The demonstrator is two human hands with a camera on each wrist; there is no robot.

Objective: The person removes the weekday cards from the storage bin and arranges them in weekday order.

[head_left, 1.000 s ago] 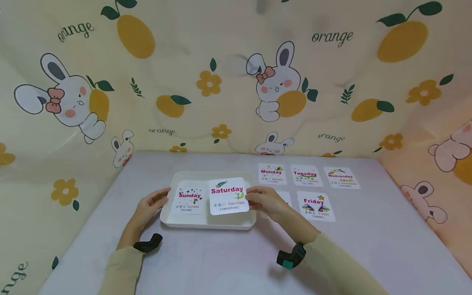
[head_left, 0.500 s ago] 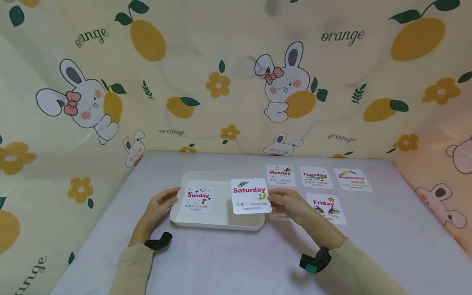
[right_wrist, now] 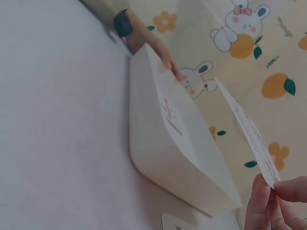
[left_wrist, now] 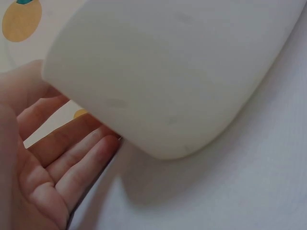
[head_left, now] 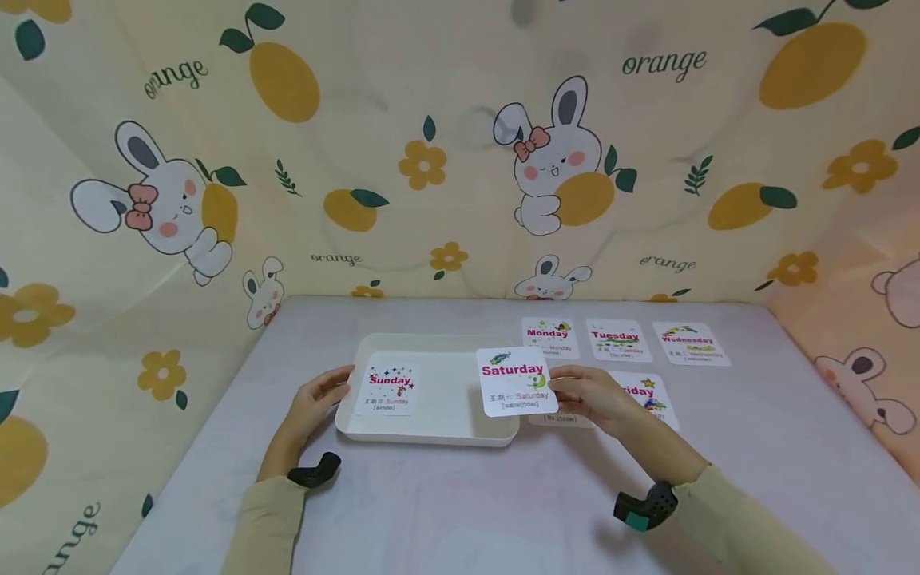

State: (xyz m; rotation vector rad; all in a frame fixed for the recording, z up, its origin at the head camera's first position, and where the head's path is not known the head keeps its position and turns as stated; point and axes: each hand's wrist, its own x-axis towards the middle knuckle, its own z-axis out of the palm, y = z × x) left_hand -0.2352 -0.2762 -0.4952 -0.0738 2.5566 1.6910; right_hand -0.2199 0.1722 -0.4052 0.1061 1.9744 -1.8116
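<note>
A white rectangular tray (head_left: 446,399) sits on the table, with a Sunday card (head_left: 388,390) lying at its left end. My left hand (head_left: 315,406) holds the tray's left edge; in the left wrist view its thumb is at the rim and its fingers (left_wrist: 88,165) are against the outer side. Between thumb and fingers, my right hand (head_left: 596,399) pinches the right edge of a white Saturday card (head_left: 513,391). The card is raised and tilted over the tray's right end, as the right wrist view shows from its edge (right_wrist: 249,134).
Right of the tray lie a Monday card (head_left: 549,343), a Tuesday card (head_left: 618,347) and a Wednesday card (head_left: 691,351). In the nearer row, a Friday card (head_left: 657,399) and another card (head_left: 561,420) are partly hidden by the right hand. Printed cloth hangs behind the table.
My right hand has carried the Saturday card rightward, from above the tray's middle to its right end. The left hand stays at the tray's left edge. The head view has shifted slightly.
</note>
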